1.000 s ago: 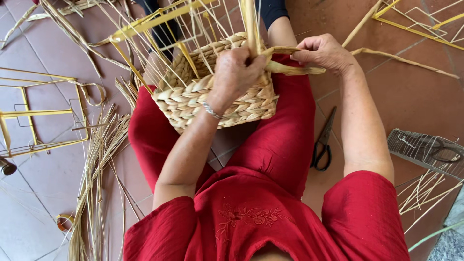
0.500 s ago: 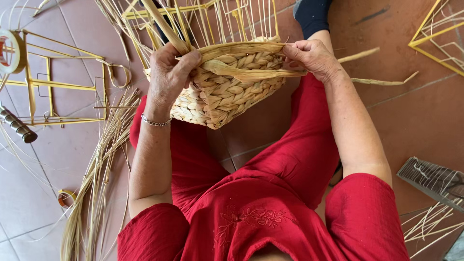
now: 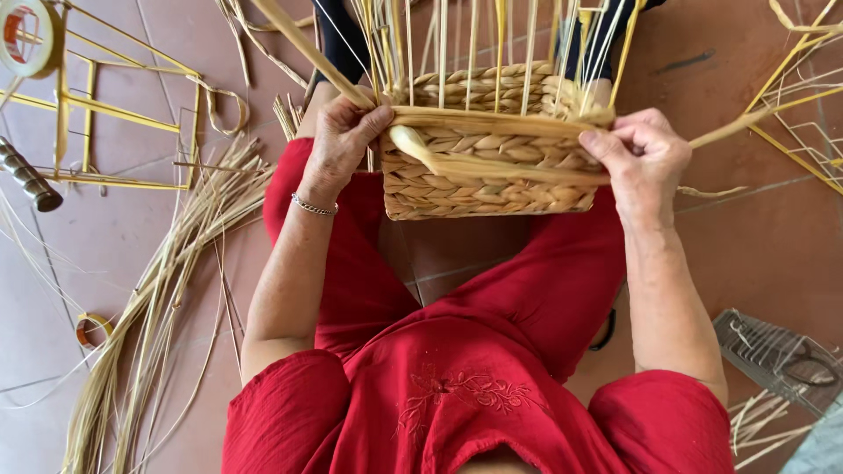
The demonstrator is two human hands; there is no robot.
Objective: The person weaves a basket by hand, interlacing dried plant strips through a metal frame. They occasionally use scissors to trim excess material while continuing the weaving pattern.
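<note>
A half-woven straw basket (image 3: 492, 180) rests on my lap between my knees, its wire uprights and loose straw strands rising from the rim. My left hand (image 3: 344, 139) grips the basket's left corner at the rim, fingers curled over a thick strand. My right hand (image 3: 639, 156) pinches a flat straw strand (image 3: 505, 167) that runs across the basket's near face and sticks out to the right. I wear red clothes and a thin bracelet (image 3: 313, 207) on the left wrist.
A bundle of long straw (image 3: 158, 307) lies on the tiled floor at left. A yellow wire frame (image 3: 114, 114) and a tape roll (image 3: 31, 35) sit at upper left, another tape roll (image 3: 92, 329) at lower left. A grey wire tray (image 3: 773, 355) lies at right.
The basket has turned so that its long side now faces me squarely. My left hand moved from the top to the left corner; my right hand pulled the strand across to the right.
</note>
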